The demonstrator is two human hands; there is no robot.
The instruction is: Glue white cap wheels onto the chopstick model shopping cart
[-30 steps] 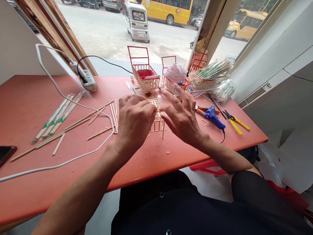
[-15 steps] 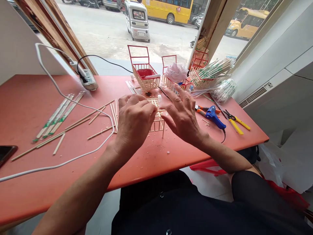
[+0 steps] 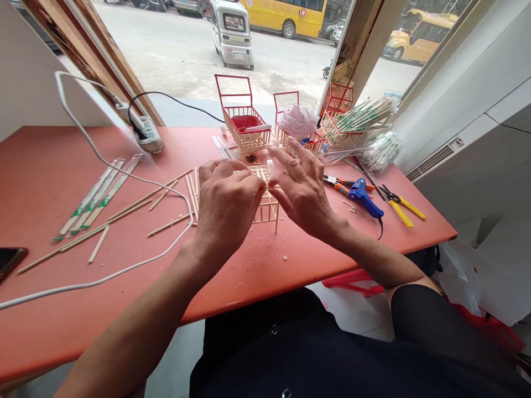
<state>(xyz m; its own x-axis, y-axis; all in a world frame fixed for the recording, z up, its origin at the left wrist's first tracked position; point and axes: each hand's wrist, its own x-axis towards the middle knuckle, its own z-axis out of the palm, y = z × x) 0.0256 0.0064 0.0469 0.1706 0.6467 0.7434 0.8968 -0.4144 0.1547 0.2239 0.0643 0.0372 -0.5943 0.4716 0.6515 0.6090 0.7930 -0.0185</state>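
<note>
A small crate-like frame of pale wooden sticks (image 3: 267, 213) stands on the table, partly hidden behind both hands. My left hand (image 3: 230, 202) is closed over its left side, back of the hand toward me, with thumb and fingers pinched together. Between the two hands a short wooden stick (image 3: 272, 186) shows across the top of the frame, pinched at its left end. My right hand (image 3: 305, 190) brings its thumb and forefinger together at the stick's right end, while its other fingers stretch out and apart. The fingertips are partly covered.
Behind the frame stand red-handled miniature carts (image 3: 249, 130), one holding a pink-white cloth (image 3: 299, 120). To the right lie a blue glue gun (image 3: 363, 196), pliers (image 3: 336, 183) and yellow-handled cutters (image 3: 402, 207). Loose sticks (image 3: 133, 209) and a white cable (image 3: 103, 281) cover the left side.
My right thumb and forefinger have closed in on the stick's end, and the right hand has shifted slightly left and up. My left hand stays nearly still.
</note>
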